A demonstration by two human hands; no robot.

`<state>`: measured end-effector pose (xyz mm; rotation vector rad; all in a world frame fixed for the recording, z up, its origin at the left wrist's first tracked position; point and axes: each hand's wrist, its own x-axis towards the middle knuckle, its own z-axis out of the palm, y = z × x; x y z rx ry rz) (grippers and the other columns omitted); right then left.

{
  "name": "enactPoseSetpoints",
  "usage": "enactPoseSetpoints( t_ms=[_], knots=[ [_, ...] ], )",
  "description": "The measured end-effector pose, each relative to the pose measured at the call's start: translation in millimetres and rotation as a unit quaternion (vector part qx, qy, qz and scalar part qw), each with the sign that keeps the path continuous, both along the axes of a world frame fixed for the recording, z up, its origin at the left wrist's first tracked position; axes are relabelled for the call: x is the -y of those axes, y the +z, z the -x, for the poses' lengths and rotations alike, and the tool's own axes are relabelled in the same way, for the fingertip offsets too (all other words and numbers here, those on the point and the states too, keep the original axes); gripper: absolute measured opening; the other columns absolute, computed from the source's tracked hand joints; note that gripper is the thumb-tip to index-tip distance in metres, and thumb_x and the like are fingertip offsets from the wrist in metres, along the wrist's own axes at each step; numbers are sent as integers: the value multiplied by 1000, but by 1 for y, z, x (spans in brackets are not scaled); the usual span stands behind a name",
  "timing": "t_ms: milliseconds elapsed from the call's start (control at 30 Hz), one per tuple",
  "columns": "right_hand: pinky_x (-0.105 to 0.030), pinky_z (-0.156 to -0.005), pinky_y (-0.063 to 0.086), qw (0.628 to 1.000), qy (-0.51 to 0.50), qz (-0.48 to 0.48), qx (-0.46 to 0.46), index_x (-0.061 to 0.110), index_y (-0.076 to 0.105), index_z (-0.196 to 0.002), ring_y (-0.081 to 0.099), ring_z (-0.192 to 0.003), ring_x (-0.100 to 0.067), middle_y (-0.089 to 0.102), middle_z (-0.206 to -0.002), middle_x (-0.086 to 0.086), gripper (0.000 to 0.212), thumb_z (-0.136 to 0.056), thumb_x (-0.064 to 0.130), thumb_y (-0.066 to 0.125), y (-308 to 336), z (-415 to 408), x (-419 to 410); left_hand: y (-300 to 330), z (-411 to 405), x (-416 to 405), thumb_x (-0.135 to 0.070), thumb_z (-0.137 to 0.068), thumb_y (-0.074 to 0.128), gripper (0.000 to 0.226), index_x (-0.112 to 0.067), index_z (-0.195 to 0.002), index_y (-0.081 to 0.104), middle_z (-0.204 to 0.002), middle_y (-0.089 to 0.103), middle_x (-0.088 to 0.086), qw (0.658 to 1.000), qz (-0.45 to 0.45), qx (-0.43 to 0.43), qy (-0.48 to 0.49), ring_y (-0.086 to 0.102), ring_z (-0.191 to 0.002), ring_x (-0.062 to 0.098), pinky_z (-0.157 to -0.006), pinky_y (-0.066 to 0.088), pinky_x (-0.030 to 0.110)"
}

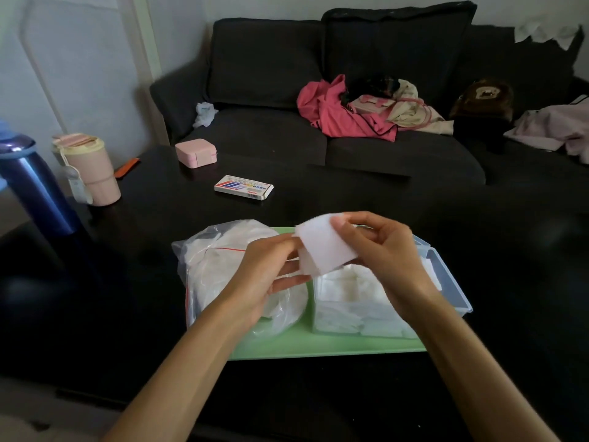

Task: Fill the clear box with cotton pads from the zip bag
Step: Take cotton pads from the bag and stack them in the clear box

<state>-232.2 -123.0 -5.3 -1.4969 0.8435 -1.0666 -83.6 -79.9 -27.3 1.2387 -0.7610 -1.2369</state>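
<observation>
Dark table (318,199) before a dark sofa (318,135), room dim. Left hand (271,266) and right hand (382,250) pinch, apparently, one cotton pad (325,247) above clear box (357,307); zip bag (223,266) beside it on green tray (318,347).

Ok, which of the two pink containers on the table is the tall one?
The pink cup at the left edge beside the blue bottle; the pink case is low and square.

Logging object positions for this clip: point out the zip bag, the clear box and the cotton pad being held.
zip bag (204,266): head view, its bulging left side.
clear box (357,317): head view, front wall.
cotton pad (325,247): head view, its middle.
</observation>
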Motion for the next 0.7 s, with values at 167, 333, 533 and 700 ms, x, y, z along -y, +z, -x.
enactPoseSetpoints(
  t_ms=[167, 333, 533, 700],
  knots=[
    [-17, -45, 48, 981, -116, 139, -71, 32, 67, -81, 62, -51, -15, 66, -59, -1, 11, -84, 22, 68, -16, -6, 3, 6, 5, -2, -28, -90, 51, 27, -11, -106, 66, -90, 74, 7, 993, -2, -114, -36, 71, -79, 18, -65, 59, 29],
    [-19, -50, 47, 966, -181, 155, -97, 31, 66, -92, 57, -57, -6, 64, -68, 3, 6, -86, 28, 65, -21, -6, 5, 6, 20, 3, -17, -87, 63, 16, -11, -100, 70, -91, 75, 6, 999, 16, -33, 15, 72, -80, 15, -63, 57, 23],
    [-25, -73, 40, 989, -35, -97, -109, 22, 65, -109, 59, -97, -13, 66, -103, 3, 30, -88, 41, 57, -7, 21, 12, 2, 44, 9, -22, -88, 64, 10, -24, -85, 73, -84, 75, -6, 997, 66, 4, 38, 69, -77, 1, -66, 56, 15],
    [-20, -69, 50, 994, -59, -65, -70, 20, 69, -100, 70, -85, -11, 74, -91, 2, 14, -89, 25, 61, 0, 53, 19, -5, 58, 22, -33, -88, 63, 12, -36, -79, 70, -78, 70, -22, 977, 134, 164, 3, 61, -74, -11, -66, 47, 7]
  ],
)
